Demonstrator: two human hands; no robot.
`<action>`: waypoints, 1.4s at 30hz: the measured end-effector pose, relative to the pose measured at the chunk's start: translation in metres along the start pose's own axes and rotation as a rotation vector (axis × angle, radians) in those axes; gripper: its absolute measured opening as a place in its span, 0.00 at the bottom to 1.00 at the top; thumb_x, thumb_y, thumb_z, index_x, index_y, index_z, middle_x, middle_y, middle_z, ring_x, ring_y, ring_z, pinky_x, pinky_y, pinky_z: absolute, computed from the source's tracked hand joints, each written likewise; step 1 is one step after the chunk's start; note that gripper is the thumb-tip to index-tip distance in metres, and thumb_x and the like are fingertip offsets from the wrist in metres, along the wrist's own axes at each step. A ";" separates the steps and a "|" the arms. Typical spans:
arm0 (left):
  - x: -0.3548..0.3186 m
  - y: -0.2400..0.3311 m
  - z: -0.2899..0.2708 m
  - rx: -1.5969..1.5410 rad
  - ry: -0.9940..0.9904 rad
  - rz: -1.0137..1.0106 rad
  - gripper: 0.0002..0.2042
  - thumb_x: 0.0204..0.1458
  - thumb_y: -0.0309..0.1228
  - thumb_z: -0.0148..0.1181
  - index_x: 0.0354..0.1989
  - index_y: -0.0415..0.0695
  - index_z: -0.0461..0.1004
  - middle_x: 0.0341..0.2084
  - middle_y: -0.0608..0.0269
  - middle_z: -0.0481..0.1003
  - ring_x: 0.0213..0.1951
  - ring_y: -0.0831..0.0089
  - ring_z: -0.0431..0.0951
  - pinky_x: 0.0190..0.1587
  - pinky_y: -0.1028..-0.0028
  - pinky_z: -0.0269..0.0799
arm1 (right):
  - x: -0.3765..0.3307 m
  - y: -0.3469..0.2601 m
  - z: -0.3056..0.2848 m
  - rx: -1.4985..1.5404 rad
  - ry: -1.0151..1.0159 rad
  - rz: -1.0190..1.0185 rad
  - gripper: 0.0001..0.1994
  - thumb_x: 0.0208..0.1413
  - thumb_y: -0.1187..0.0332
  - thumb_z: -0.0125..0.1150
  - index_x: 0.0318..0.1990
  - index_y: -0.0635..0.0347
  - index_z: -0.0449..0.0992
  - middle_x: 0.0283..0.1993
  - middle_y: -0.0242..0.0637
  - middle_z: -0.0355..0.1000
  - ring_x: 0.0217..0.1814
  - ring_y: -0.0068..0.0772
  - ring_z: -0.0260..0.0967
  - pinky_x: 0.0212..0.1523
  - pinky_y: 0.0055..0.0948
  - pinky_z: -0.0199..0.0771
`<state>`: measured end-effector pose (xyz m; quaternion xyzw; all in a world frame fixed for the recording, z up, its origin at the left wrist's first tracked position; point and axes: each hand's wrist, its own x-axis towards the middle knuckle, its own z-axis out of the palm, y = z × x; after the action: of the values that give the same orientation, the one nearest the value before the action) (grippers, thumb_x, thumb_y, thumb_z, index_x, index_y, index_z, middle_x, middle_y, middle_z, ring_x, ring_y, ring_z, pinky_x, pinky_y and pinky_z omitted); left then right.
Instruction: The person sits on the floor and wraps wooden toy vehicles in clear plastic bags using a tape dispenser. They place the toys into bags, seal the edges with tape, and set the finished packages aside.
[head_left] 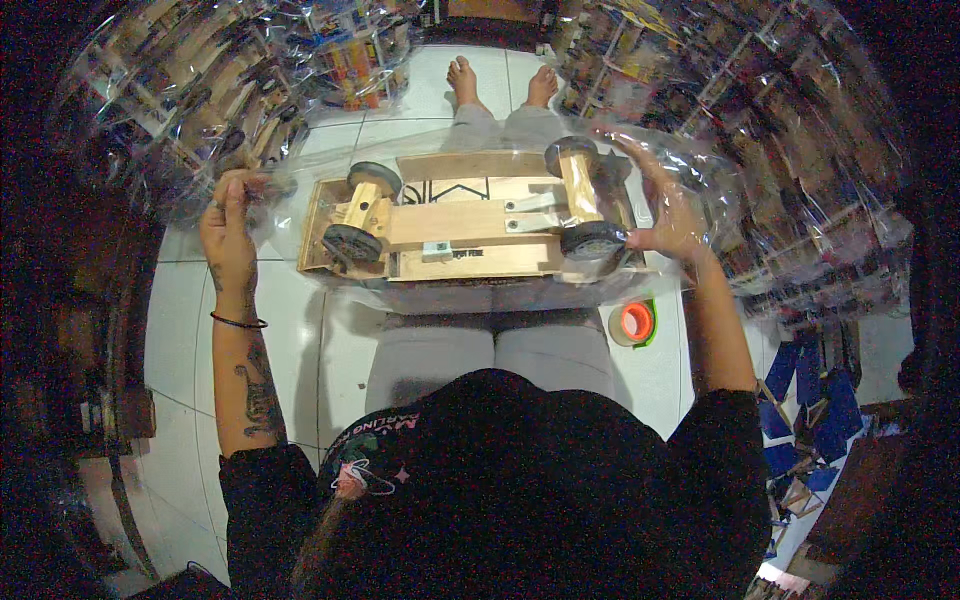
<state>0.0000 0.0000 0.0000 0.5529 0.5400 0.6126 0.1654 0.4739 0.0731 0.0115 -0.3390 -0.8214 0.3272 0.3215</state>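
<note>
We have the wooden toy truck [450,222] wheels-up in clear plastic film [285,195] over our legs [552,355], long axis left-right. Left hand [230,225] pinches film, off the truck; right hand [672,220], nearer, spans its right end, fingers wide, grip unclear.

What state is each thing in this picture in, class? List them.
Wooden toy vehicle: upturned, underside facing the camera.
Black wheels: four, attached.
Clear plastic: loose, wrinkled, around the vehicle; whether sealed, cannot tell.
Left hand: pinching the plastic.
Right hand: thumb and fingers spread at the vehicle's right end; firmness of hold unclear.
Tape roll: on the floor, beside the right leg.
Bare feet: apart.
</note>
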 end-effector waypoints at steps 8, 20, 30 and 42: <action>0.001 -0.003 0.027 0.212 0.207 -0.147 0.19 0.61 0.41 0.46 0.27 0.38 0.74 0.17 0.66 0.71 0.22 0.78 0.67 0.23 0.74 0.62 | 0.006 -0.026 0.012 -0.080 -0.034 -0.004 0.61 0.20 0.44 0.76 0.65 0.64 0.51 0.67 0.45 0.53 0.70 0.43 0.47 0.69 0.38 0.41; 0.015 -0.002 0.024 0.370 0.403 0.283 0.23 0.61 0.42 0.46 0.23 0.34 0.72 0.10 0.64 0.64 0.18 0.79 0.61 0.20 0.71 0.56 | -0.021 0.022 -0.015 -0.023 0.071 -0.047 0.50 0.31 0.44 0.70 0.63 0.62 0.59 0.66 0.41 0.56 0.68 0.43 0.52 0.68 0.41 0.43; 0.013 0.012 0.021 0.355 0.387 0.225 0.23 0.61 0.43 0.46 0.21 0.37 0.72 0.12 0.71 0.64 0.20 0.83 0.60 0.22 0.77 0.54 | -0.029 -0.034 -0.068 0.180 0.348 0.265 0.26 0.57 0.44 0.48 0.43 0.61 0.73 0.39 0.32 0.70 0.38 0.25 0.66 0.39 0.25 0.64; 0.019 0.002 0.080 0.138 -0.045 -0.045 0.45 0.39 0.38 0.72 0.64 0.39 0.51 0.56 0.48 0.63 0.57 0.59 0.65 0.57 0.68 0.64 | 0.166 -0.211 -0.061 -0.491 0.316 -0.119 0.20 0.61 0.54 0.51 0.27 0.64 0.75 0.17 0.32 0.67 0.19 0.24 0.62 0.22 0.26 0.62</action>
<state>0.0625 0.0528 -0.0037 0.5643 0.5892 0.5578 0.1526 0.3534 0.1023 0.2570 -0.4048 -0.8340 0.0424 0.3725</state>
